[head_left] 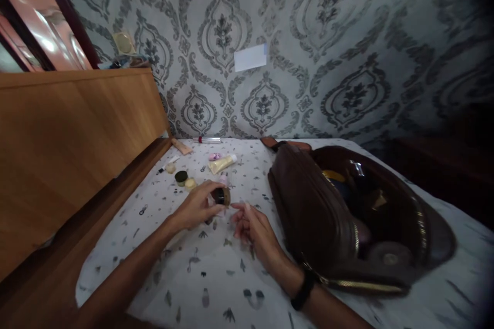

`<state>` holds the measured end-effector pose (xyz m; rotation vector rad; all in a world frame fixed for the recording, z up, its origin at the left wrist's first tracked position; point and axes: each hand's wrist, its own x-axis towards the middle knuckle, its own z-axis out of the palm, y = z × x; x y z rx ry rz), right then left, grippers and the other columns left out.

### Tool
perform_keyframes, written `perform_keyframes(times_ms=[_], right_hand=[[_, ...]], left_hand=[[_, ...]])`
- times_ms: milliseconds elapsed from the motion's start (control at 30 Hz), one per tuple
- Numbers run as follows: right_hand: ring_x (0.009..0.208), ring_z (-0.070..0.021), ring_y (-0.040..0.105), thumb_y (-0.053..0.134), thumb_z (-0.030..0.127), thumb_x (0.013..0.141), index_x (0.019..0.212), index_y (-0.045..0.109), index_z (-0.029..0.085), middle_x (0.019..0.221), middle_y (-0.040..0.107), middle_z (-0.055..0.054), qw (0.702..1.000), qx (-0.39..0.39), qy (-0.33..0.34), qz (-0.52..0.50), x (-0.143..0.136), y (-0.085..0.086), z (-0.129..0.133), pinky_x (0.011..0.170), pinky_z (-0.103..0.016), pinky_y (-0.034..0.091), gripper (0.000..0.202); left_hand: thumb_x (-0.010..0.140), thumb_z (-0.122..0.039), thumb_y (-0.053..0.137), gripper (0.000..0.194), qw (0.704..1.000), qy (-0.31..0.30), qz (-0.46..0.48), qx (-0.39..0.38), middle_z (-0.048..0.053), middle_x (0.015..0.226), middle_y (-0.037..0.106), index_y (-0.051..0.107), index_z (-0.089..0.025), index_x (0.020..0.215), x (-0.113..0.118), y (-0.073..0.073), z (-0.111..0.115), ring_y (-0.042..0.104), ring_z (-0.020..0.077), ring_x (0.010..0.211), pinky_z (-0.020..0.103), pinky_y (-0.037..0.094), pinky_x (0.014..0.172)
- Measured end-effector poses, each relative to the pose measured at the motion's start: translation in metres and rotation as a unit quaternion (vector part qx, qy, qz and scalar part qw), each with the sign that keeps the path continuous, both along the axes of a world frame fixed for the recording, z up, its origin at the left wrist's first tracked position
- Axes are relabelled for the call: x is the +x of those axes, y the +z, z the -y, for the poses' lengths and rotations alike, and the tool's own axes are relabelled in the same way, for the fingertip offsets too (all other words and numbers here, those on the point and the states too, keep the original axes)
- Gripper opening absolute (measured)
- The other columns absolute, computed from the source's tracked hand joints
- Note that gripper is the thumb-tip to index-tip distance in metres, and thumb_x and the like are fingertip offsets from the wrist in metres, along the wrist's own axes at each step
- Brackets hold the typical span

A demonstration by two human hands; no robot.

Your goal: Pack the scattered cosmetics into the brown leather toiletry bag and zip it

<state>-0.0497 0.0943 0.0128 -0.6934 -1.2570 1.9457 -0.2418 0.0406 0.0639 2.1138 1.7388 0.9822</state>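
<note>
My left hand (198, 206) is closed around a small brown jar with a black band (221, 196), gripping it between thumb and fingers just above the sheet. My right hand (252, 229) is to its right with nothing in it. Its index finger reaches toward the jar, and the other fingers are loosely bent and apart. Beyond my left hand lie a dark round pot (181, 178) and a small pale yellow item (190, 183). A pink item (224, 180), partly hidden, lies just behind the jar. Farther back are a pale yellow tube with a white cap (223, 164) and a pink-purple item (214, 157).
A large dark brown bag (309, 205) stands unzipped on the right, with several things inside. The patterned sheet (216, 277) runs to the wall. At its far left lie a beige tube (181, 147) and a silver-and-red tube (208, 140). A wooden board (81, 154) borders the left side.
</note>
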Motion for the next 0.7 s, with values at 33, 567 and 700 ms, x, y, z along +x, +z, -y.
perform_keyframes(times_ms=[33, 567, 700], right_hand=[[0.049, -0.0126, 0.054, 0.059, 0.081, 0.073, 0.095, 0.062, 0.017, 0.074, 0.064, -0.001, 1.000, -0.014, -0.006, -0.011, -0.001, -0.001, -0.001, 0.043, -0.024, 0.030, 0.068], [0.056, -0.0129, 0.051, 0.062, 0.069, 0.078, 0.084, 0.047, 0.024, 0.068, 0.051, 0.005, 1.000, 0.002, -0.012, -0.002, 0.001, -0.005, 0.000, 0.044, -0.024, 0.039, 0.047], [0.051, -0.0119, 0.053, 0.061, 0.073, 0.076, 0.085, 0.046, 0.024, 0.065, 0.051, 0.006, 1.000, -0.004, -0.012, -0.003, 0.002, -0.004, 0.001, 0.043, -0.023, 0.037, 0.052]], left_hand=[[0.089, -0.038, 0.064, 0.043, 1.000, -0.016, -0.019, 0.000, 0.008, 0.112, 0.065, 0.056, -0.022, 0.128, 0.014, 0.000, -0.001, 0.064, 0.0227, 0.098, 0.031, 0.052, 0.080], [0.095, -0.035, 0.055, 0.036, 0.995, -0.027, -0.072, 0.058, 0.007, 0.107, 0.065, 0.047, -0.025, 0.128, 0.037, -0.028, 0.017, 0.064, 0.0193, 0.084, 0.030, 0.051, 0.073], [0.094, -0.039, 0.057, 0.035, 0.996, 0.010, -0.080, 0.047, 0.003, 0.099, 0.067, 0.051, -0.027, 0.125, 0.037, -0.033, 0.016, 0.063, 0.0178, 0.072, 0.028, 0.049, 0.063]])
